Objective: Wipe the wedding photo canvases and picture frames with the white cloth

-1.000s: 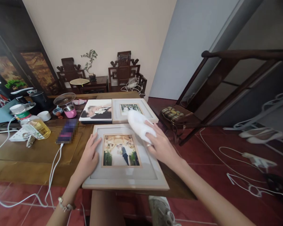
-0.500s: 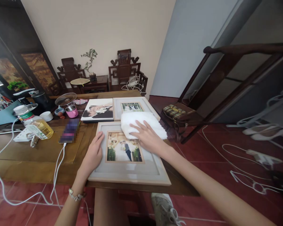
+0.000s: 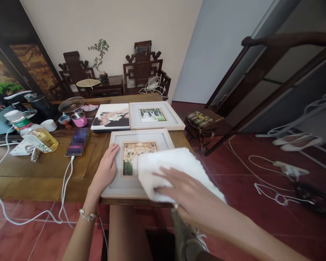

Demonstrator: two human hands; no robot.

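Observation:
A pale wooden picture frame (image 3: pixel 116 190) with a wedding photo lies flat near the table's front edge. My left hand (image 3: pixel 108 166) holds its left side, fingers curled over the border. My right hand (image 3: pixel 176 185), slightly blurred, presses on a white fluffy cloth (image 3: pixel 163 159) and holds it against the frame's right part. The cloth hides the right side of the photo and the frame's lower right corner, and it hangs past the table edge. Behind lie a second light frame (image 3: pixel 175 119) with an outdoor photo and a white photo panel (image 3: pixel 97 125).
To the left on the table (image 3: pixel 49 181) are a phone (image 3: pixel 78 141) on a white cable, a bottle of yellow liquid (image 3: pixel 42 137), a pink cup (image 3: pixel 80 119) and a white bowl (image 3: pixel 49 125). A dark wooden chair (image 3: pixel 225 87) with a plaid bag (image 3: pixel 199 121) stands on the right.
My right hand has drawn the white cloth from the frame's upper right toward me to its lower right. The second frame behind is now uncovered. My left hand stays on the left border.

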